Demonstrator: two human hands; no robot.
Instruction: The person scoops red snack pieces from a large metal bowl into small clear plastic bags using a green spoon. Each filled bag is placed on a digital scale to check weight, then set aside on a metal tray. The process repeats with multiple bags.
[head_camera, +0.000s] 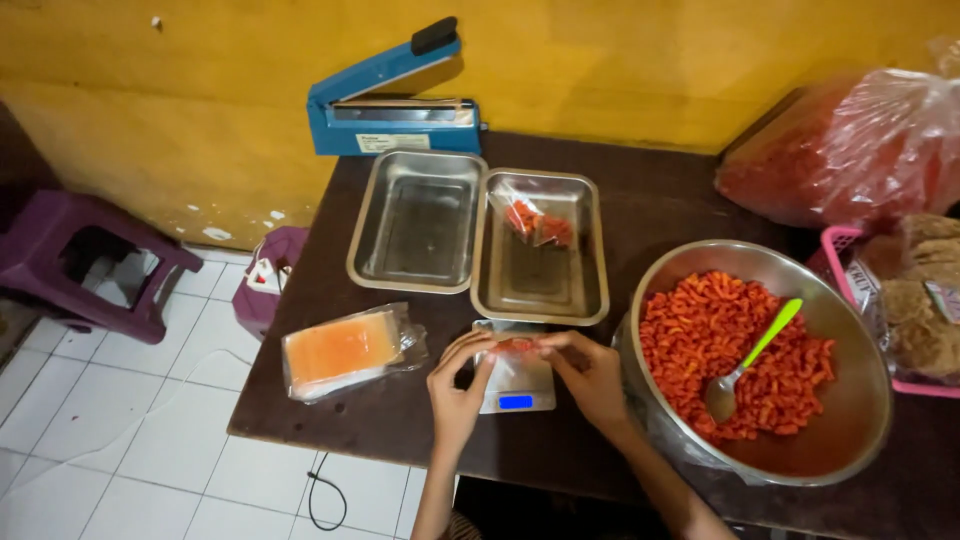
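My left hand (457, 383) and my right hand (588, 372) together hold a small clear bag of red snack pieces (515, 346) just above a small digital scale (516, 383) with a blue display. Each hand pinches one end of the bag. To the right stands a large steel bowl (860, 400) full of red curled snacks (725, 335), with a green-handled spoon (750, 358) resting in it. Behind the scale lies a steel tray (590, 290) with a filled small bag (538, 224) in it.
An empty steel tray (365, 255) sits left of the other tray. A blue heat sealer (395, 100) stands at the back by the yellow wall. A stack of orange-tinted plastic bags (345, 350) lies at the left. Big snack bags (850, 150) and a pink basket (835, 245) are at right. A purple stool (85, 265) stands on the tiled floor.
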